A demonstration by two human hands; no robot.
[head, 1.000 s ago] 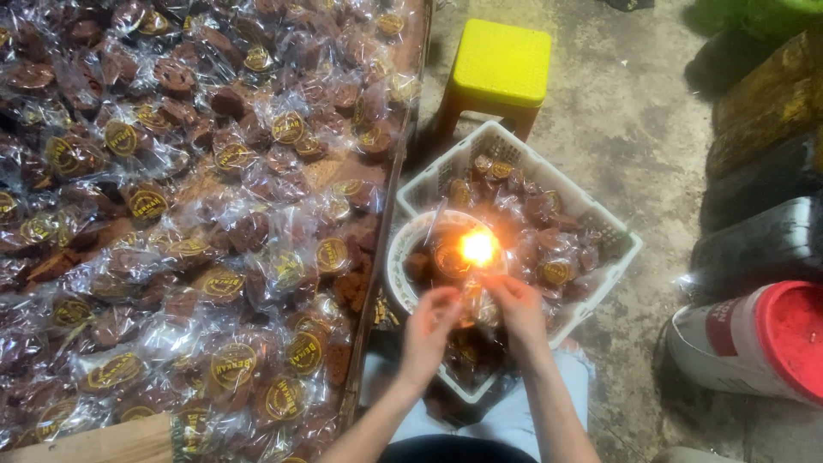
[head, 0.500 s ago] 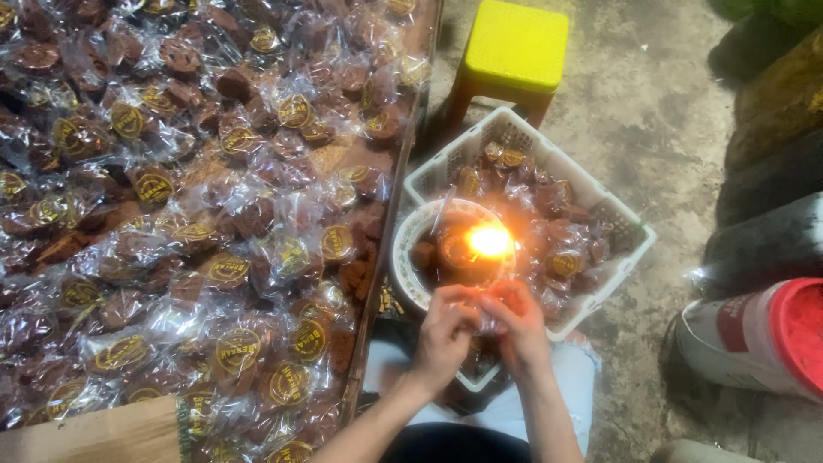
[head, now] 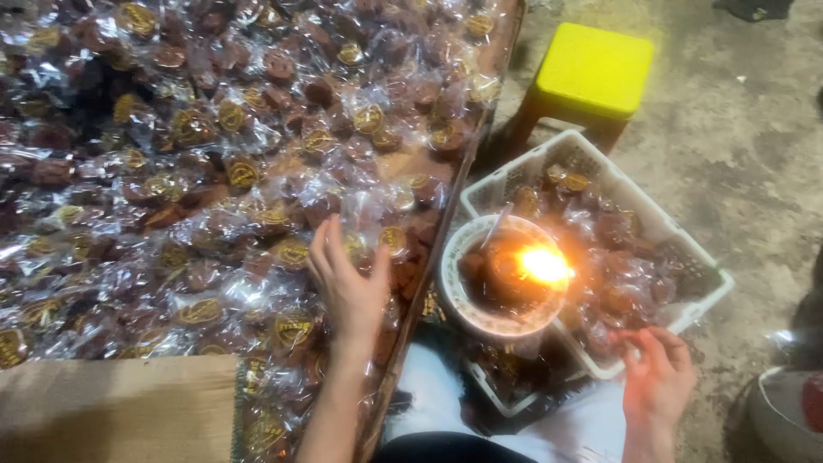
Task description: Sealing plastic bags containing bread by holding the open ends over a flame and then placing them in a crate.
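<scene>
My left hand (head: 347, 279) reaches out over a wide heap of brown sweets in clear wrappers (head: 214, 154) on a low tray, fingers spread, touching the packets near the tray's right edge. My right hand (head: 656, 377) rests at the near corner of a white plastic basket (head: 703, 287) filled with more wrapped sweets, fingers curled at the rim; what they hold cannot be made out. Inside the basket sits a white bowl (head: 467, 304) with a bright small flame (head: 542, 264) burning in it.
A yellow plastic stool (head: 591, 73) stands behind the basket on the concrete floor. A sheet of brown cardboard (head: 116, 407) lies at the near left. A white and red container (head: 789, 416) shows at the right edge. My lap is below the basket.
Both hands were together in front of the flame. My left hand has swung left onto the heap of wrapped sweets, and my right hand has dropped to the basket's near corner.
</scene>
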